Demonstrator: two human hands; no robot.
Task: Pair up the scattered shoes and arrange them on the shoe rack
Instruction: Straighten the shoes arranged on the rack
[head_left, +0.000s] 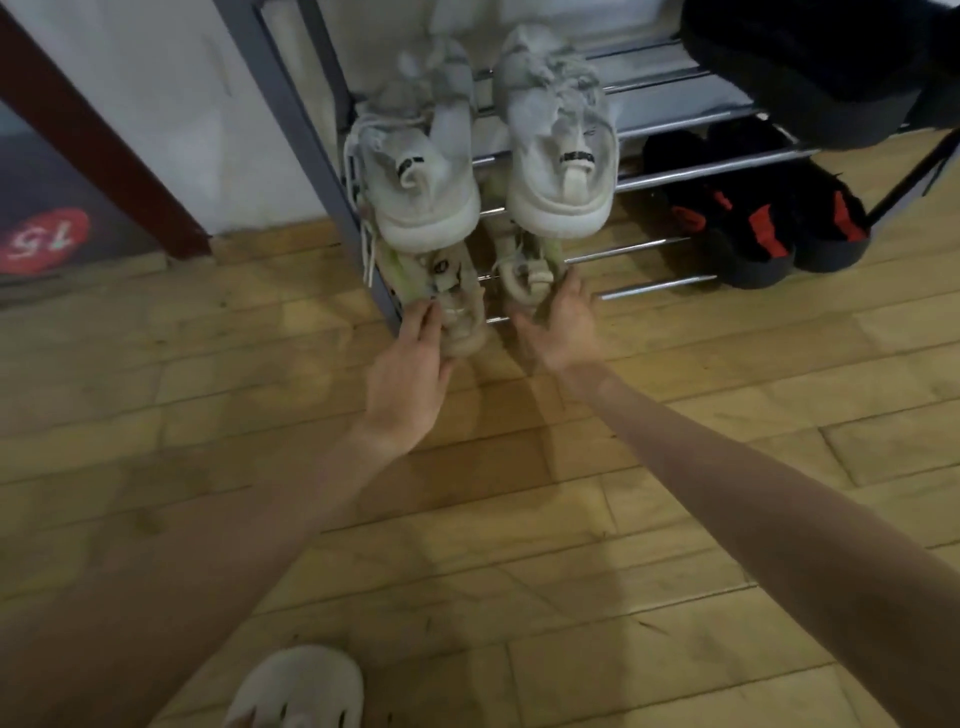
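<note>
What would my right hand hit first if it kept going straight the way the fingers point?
Probably the beige shoe on the rack's lowest shelf: the right hand points up at its heel and looks about touching already.

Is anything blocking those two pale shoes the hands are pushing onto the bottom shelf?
Nothing visible blocks them. The left hand and right hand touch the pale shoes directly, already on the bottom bars of the rack. The white sneakers sit above; the black shoes sit aside.

Both your arms are stretched way out in front, bare forearms angling in toward each other. Your left hand (410, 364) has its fingers curled in a grip, while your right hand (563, 325) is open, fingers spread, palm turned inward.
</note>
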